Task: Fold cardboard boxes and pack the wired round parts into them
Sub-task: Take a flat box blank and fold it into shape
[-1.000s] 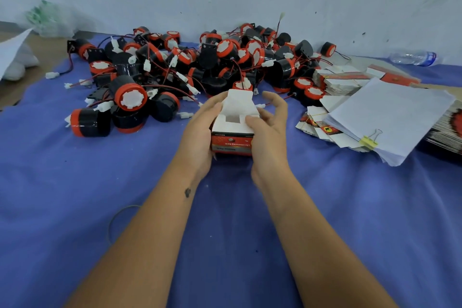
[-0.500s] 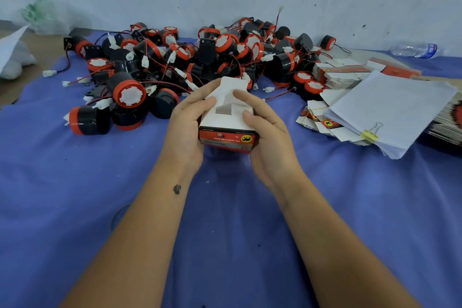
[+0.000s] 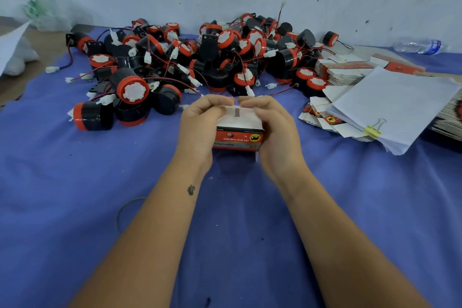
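Flaps now folded flat onto box top, where half a second ago they stood open. Left hand and right hand clasp small red-and-white cardboard box from either side, fingers curled over top, fingertips nearly meeting, box low over blue cloth. Beyond hands, heap of black-and-red wired round parts sprawls toward wall. At right, flat unfolded boxes lie stacked beside clipped sheaf of white paper. Plastic bottle lies at far right by wall.
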A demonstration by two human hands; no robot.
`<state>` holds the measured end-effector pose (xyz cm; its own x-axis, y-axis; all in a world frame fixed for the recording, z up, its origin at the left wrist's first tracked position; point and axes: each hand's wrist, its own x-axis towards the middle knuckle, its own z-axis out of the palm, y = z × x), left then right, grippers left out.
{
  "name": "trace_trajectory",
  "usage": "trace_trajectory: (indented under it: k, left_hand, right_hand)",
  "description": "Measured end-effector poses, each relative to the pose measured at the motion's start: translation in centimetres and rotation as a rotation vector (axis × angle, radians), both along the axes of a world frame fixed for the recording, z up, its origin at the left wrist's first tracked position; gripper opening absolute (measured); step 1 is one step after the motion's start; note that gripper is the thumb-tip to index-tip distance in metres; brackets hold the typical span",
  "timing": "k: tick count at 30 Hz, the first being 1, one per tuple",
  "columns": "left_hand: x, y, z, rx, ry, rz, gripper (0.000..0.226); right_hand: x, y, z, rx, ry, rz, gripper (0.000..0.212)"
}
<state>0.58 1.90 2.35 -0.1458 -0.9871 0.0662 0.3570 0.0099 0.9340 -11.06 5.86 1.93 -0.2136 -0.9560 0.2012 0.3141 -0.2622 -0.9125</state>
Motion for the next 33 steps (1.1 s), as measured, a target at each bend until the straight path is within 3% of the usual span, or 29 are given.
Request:
trace_trajectory:
  k: [3,7,11,15,22,26,29,30,33]
  left_hand:
    - [0.0,0.3,-0.2,0.013,0.026,-0.012,0.039]
    - [0.5,-0.5,0.0,0.073,-0.041,-0.055,0.022]
    - [2.0,-1.4,0.4,0.090,-0.276,-0.179,0.020]
    - [2.9,-1.6,0.9,0.055,-0.326,-0.191,0.019]
    - [2.1,-0.7,1.0,-0.124,-0.451,-0.153,0.033]
    - [1.4,-0.4,0.8,-0.237,-0.380,-0.068,0.035]
    - [0.3,-0.1,0.9,-0.023,-0.083,-0.092,0.017]
    - [0.1,-0.1,0.8,0.047,-0.022,-0.116,0.025]
    - [0.1,-0.3,0.2,0.086,-0.066,-0.156,0.036]
  right_hand:
    - [0.0,-0.2,-0.2,0.038,0.018,-0.010,0.007]
    - [0.2,-0.1,-0.5,0.039,0.119,-0.081,0.003]
    - [-0.1,-0.1,-0.1,0.115,0.090,-0.078,0.026]
    - [0.1,0.1,0.5,0.213,0.090,-0.042,0.023]
    - [0.2,0.3,0.3,0.181,0.090,-0.140,0.030]
    - [0.4,0.4,0.1,0.098,0.164,-0.211,0.033]
    - [0.6,0.7,0.3,-0.058,0.323,-0.302,0.032]
    - [0.6,0.8,0.4,-0.108,0.377,-0.315,0.029]
    - [0.9,1.0,0.3,-0.168,0.381,-0.263,0.006]
